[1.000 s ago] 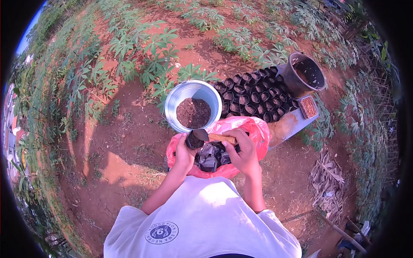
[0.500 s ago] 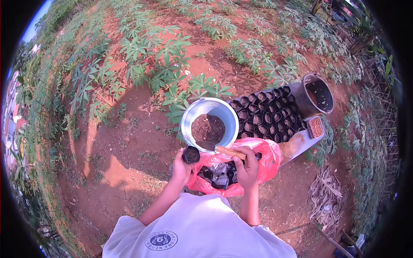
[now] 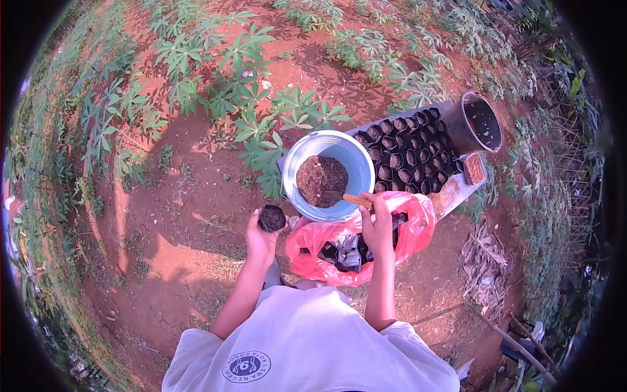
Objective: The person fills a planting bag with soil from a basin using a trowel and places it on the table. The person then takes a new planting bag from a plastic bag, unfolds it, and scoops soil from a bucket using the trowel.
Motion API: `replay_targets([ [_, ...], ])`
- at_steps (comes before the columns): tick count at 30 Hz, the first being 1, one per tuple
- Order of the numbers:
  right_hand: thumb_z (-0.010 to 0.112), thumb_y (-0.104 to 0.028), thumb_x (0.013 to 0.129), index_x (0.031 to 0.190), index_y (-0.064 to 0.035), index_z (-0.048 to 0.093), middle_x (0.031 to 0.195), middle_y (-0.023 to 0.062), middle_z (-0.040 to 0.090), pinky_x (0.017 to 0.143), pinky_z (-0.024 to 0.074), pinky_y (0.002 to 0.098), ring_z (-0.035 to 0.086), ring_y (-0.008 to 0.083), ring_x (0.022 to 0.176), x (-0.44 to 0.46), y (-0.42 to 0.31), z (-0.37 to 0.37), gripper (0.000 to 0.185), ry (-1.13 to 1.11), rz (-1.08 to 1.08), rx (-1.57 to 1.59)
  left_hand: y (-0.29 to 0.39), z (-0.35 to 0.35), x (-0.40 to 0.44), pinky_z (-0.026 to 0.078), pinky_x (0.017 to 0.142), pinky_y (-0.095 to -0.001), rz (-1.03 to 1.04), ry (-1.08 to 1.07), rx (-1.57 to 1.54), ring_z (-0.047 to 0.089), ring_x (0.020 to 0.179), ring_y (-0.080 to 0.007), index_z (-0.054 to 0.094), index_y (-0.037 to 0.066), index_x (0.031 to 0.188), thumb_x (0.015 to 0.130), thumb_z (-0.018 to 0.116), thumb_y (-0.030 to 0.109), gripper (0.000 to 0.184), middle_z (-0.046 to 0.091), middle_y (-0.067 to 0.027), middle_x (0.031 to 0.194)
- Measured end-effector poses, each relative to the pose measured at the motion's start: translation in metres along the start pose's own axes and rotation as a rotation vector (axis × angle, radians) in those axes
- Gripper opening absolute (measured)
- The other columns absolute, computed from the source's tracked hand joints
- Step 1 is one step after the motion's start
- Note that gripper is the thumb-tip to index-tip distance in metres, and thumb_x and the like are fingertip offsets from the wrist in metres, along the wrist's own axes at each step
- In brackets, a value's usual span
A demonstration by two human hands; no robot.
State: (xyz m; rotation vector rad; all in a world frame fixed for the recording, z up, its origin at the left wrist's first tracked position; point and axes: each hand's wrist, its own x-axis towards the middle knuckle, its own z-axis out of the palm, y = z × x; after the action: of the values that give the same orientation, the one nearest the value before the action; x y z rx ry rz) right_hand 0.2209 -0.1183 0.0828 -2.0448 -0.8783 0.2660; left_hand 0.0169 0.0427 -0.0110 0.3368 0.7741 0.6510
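My left hand [image 3: 262,240] holds a small black bag of soil [image 3: 272,218] upright, left of the light blue bucket [image 3: 363,171]. Dark soil [image 3: 320,179] lies in the bucket. My right hand [image 3: 377,225] grips the wooden handle [image 3: 357,200] of a trowel at the bucket's lower right rim. The trowel's blade is down in the soil and only partly visible. Below the bucket sits an open pink plastic bag [image 3: 418,230] with folded black bags [image 3: 349,253] inside.
Several soil-filled black bags [image 3: 411,157] stand in rows on a board [image 3: 450,198] at the right. Beyond them are a dark bucket [image 3: 471,124] and a small tray of reddish grains [image 3: 474,170]. Leafy plants [image 3: 261,130] grow behind the blue bucket. Dry leaves [image 3: 483,264] lie at the right.
The trowel has moved from the small black bag into the bucket's soil. My left hand has moved away to the left with the small bag. The camera view has shifted.
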Motion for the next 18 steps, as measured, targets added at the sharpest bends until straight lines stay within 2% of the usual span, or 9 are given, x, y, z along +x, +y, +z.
replay_targets([
  [2,0.059,0.003,0.09,0.116,-0.0018,0.059,0.1,0.0154,0.063,0.079,0.0499,0.0379,0.064,0.0315,0.093,-0.001,0.005,0.011,0.027,0.037,-0.028,-0.055,0.009,-0.001,0.004,0.056,0.081,-0.0426,-0.005,0.004,-0.001,0.067,0.096,-0.0334,0.054,0.001,0.112,0.103,0.037,0.035,0.039,0.065,-0.0179,0.103],
  [3,0.059,0.003,0.09,0.116,-0.0012,0.058,0.101,0.0164,0.063,0.082,0.05,0.0394,0.064,0.0336,0.096,-0.001,0.004,0.015,0.027,0.029,0.016,-0.073,0.012,-0.002,0.005,0.056,0.081,-0.0424,0.0,0.004,0.001,0.067,0.097,-0.0333,0.054,0.0,0.112,0.103,0.037,0.035,0.039,0.065,-0.0178,0.103],
  [13,0.06,0.003,0.089,0.111,-0.0001,0.059,0.102,0.0172,0.064,0.083,0.05,0.0391,0.064,0.0339,0.097,0.014,0.026,0.056,0.022,0.12,0.029,-0.098,0.044,-0.022,0.025,0.057,0.08,-0.0419,-0.059,-0.039,0.062,0.067,0.096,-0.0319,0.053,-0.001,0.111,0.103,0.037,0.034,0.04,0.065,-0.0186,0.1],
  [15,0.059,0.004,0.089,0.11,0.0,0.059,0.101,0.0166,0.064,0.083,0.0498,0.0375,0.065,0.0323,0.096,0.018,0.027,0.064,0.022,0.154,0.024,-0.11,0.052,-0.023,0.028,0.056,0.084,-0.0426,-0.092,-0.074,0.084,0.067,0.097,-0.031,0.051,0.002,0.113,0.103,0.039,0.034,0.035,0.063,-0.0147,0.105],
  [18,0.06,0.003,0.088,0.111,-0.0007,0.059,0.101,0.0165,0.065,0.083,0.0502,0.0381,0.065,0.0324,0.096,0.025,0.03,0.075,0.023,0.197,-0.009,-0.123,0.064,-0.022,0.034,0.056,0.083,-0.0423,-0.095,-0.108,0.098,0.067,0.097,-0.0308,0.051,0.002,0.113,0.103,0.039,0.034,0.036,0.063,-0.0148,0.105],
])
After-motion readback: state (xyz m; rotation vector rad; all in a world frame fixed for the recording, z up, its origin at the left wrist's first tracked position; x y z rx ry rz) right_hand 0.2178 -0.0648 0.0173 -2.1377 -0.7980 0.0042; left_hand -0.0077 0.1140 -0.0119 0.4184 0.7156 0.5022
